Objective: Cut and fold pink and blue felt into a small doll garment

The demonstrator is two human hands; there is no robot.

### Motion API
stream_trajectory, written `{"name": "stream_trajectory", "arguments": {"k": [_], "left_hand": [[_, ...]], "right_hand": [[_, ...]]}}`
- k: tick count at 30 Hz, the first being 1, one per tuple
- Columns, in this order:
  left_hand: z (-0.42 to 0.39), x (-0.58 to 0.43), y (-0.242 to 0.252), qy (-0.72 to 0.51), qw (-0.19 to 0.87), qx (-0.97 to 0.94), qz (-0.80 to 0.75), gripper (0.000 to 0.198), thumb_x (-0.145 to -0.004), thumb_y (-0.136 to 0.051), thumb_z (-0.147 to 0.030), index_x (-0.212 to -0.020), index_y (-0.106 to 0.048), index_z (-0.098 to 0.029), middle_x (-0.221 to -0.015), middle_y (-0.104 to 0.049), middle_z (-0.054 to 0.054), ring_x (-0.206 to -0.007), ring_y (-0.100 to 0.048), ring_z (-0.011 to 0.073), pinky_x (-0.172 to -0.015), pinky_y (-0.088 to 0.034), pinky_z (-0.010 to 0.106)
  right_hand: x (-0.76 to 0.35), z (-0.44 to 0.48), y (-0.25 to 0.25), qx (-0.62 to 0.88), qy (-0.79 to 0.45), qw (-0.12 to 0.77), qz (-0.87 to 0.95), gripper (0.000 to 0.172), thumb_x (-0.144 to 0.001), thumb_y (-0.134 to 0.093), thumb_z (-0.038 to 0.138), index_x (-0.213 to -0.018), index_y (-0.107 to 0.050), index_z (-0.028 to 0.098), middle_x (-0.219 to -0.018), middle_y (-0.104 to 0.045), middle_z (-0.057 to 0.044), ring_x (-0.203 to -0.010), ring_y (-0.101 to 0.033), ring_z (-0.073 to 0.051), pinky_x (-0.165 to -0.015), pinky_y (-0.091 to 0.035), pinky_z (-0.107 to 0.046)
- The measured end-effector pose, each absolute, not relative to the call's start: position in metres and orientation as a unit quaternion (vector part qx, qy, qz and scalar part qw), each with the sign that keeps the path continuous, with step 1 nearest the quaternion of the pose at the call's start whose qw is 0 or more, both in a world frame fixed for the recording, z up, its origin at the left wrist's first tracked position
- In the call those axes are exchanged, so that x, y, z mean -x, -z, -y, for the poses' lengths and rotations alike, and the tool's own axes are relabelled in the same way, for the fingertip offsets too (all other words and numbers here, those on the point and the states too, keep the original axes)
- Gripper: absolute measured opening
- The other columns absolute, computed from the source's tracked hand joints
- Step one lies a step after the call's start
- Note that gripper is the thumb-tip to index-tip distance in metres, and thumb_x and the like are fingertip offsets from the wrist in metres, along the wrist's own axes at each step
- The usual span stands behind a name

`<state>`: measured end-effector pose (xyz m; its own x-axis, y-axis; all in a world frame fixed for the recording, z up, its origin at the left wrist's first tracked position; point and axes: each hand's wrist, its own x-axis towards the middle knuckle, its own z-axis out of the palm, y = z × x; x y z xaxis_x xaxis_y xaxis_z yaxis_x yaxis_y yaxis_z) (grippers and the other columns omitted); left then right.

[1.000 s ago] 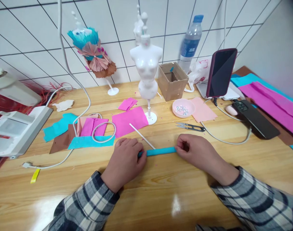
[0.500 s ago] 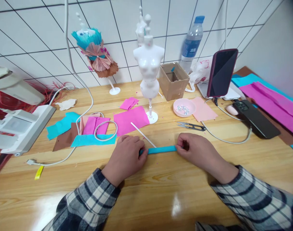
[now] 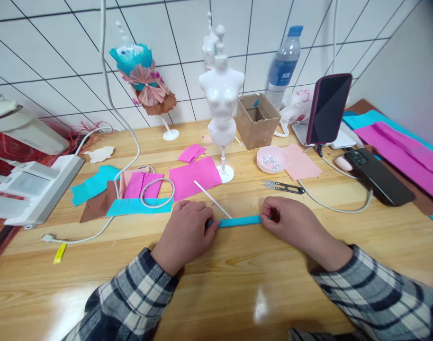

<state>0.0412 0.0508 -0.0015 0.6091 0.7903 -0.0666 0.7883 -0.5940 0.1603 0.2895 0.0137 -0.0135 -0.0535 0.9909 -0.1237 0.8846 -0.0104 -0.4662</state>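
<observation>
Beyond right hand — pink dish, silvery bits.

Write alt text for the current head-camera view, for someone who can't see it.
A left hand and right hand hold a narrow blue strip between them at a wooden table. Beyond them stand a bare white dress form, a cardboard box and a pink dish.

- Your table is glossy, light-grained wood
- You've got a white mannequin standing on it, cardboard box just behind to the right
- Pink bowl, with black snips just in front
- Yellow tag way off left
</observation>
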Motion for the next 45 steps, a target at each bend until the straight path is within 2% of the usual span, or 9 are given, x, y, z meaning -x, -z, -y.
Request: {"name": "stream_trajectory", "arguments": {"k": [11,17,20,22,25,27,31,37,45], "left_hand": [[-0.051,-0.038,0.000,-0.005,0.085,-0.895,-0.438,0.027,-0.092,-0.046,-0.034,-0.072,-0.056,-0.020,-0.075,-0.056,0.003,-0.079,-0.054,0.0222,-0.081,-0.038,0.041],[-0.047,-0.032,0.004,-0.051,0.082,-0.872,-0.479,0.022,-0.087,-0.056,-0.041,-0.087,-0.054,-0.019,-0.085,-0.057,0.004,-0.084,-0.054,0.0235,-0.080,-0.040,0.041],[-0.044,-0.032,0.005,-0.082,0.075,-0.883,-0.455,0.016,-0.088,-0.056,-0.033,-0.095,-0.054,-0.019,-0.094,-0.058,0.007,-0.090,-0.054,0.0249,-0.082,-0.042,0.042],[-0.041,-0.035,0.005,-0.098,0.053,-0.905,-0.411,0.011,-0.089,-0.052,-0.020,-0.099,-0.055,-0.019,-0.101,-0.057,0.009,-0.094,-0.053,0.0247,-0.085,-0.042,0.041],[-0.035,-0.041,0.004,-0.075,0.034,-0.943,-0.323,0.032,-0.087,-0.043,-0.005,-0.110,-0.056,-0.022,-0.107,-0.058,0.008,-0.095,-0.052,0.0224,-0.087,-0.044,0.038],[-0.033,-0.043,0.004,-0.036,0.050,-0.957,-0.283,0.040,-0.087,-0.042,-0.003,-0.120,-0.053,-0.024,-0.105,-0.059,0.007,-0.094,-0.053,0.0216,-0.087,-0.045,0.037],[-0.032,-0.045,0.005,-0.003,0.082,-0.958,-0.275,0.041,-0.090,-0.044,-0.009,-0.128,-0.048,-0.024,-0.102,-0.059,0.006,-0.095,-0.053,0.0220,-0.088,-0.046,0.038],[-0.032,-0.046,0.001,0.023,0.064,-0.959,-0.276,0.042,-0.091,-0.045,-0.010,-0.130,-0.048,-0.023,-0.101,-0.059,0.007,-0.093,-0.052,0.0236,-0.089,-0.044,0.041],[-0.030,-0.049,0.004,0.032,0.076,-0.954,-0.287,0.049,-0.088,-0.046,-0.009,-0.136,-0.045,-0.020,-0.109,-0.059,0.008,-0.097,-0.051,0.0243,-0.089,-0.044,0.040]], "right_hand": [[-0.291,-0.014,0.014,0.672,-0.214,0.127,0.698,0.009,-0.075,-0.056,0.022,-0.067,-0.053,0.021,-0.066,-0.060,0.002,-0.060,-0.050,-0.013,-0.053,-0.028,-0.024],[-0.290,-0.014,0.016,0.672,-0.215,0.130,0.697,0.009,-0.076,-0.057,0.022,-0.068,-0.053,0.021,-0.068,-0.061,0.002,-0.061,-0.050,-0.013,-0.054,-0.027,-0.024],[-0.290,-0.015,0.016,0.675,-0.218,0.125,0.694,0.009,-0.076,-0.058,0.023,-0.068,-0.053,0.021,-0.068,-0.061,0.003,-0.061,-0.050,-0.012,-0.054,-0.027,-0.024],[-0.290,-0.015,0.015,0.677,-0.219,0.123,0.692,0.009,-0.076,-0.058,0.023,-0.068,-0.054,0.021,-0.067,-0.061,0.003,-0.061,-0.050,-0.012,-0.054,-0.027,-0.024],[-0.291,-0.015,0.014,0.673,-0.218,0.126,0.696,0.010,-0.076,-0.057,0.022,-0.067,-0.053,0.021,-0.067,-0.061,0.003,-0.061,-0.049,-0.012,-0.053,-0.026,-0.025],[-0.291,-0.014,0.015,0.671,-0.217,0.129,0.697,0.010,-0.076,-0.057,0.022,-0.067,-0.052,0.021,-0.066,-0.060,0.003,-0.060,-0.049,-0.012,-0.053,-0.026,-0.025],[-0.291,-0.014,0.016,0.669,-0.218,0.135,0.698,0.010,-0.075,-0.056,0.022,-0.066,-0.052,0.021,-0.066,-0.060,0.002,-0.060,-0.049,-0.012,-0.053,-0.026,-0.025],[-0.289,-0.014,0.013,0.670,-0.219,0.133,0.697,0.009,-0.075,-0.056,0.021,-0.066,-0.052,0.021,-0.066,-0.061,0.002,-0.060,-0.050,-0.013,-0.054,-0.027,-0.025],[-0.290,-0.015,0.014,0.669,-0.216,0.132,0.698,0.008,-0.076,-0.056,0.021,-0.068,-0.054,0.021,-0.068,-0.062,0.002,-0.061,-0.051,-0.012,-0.054,-0.027,-0.025]]}}
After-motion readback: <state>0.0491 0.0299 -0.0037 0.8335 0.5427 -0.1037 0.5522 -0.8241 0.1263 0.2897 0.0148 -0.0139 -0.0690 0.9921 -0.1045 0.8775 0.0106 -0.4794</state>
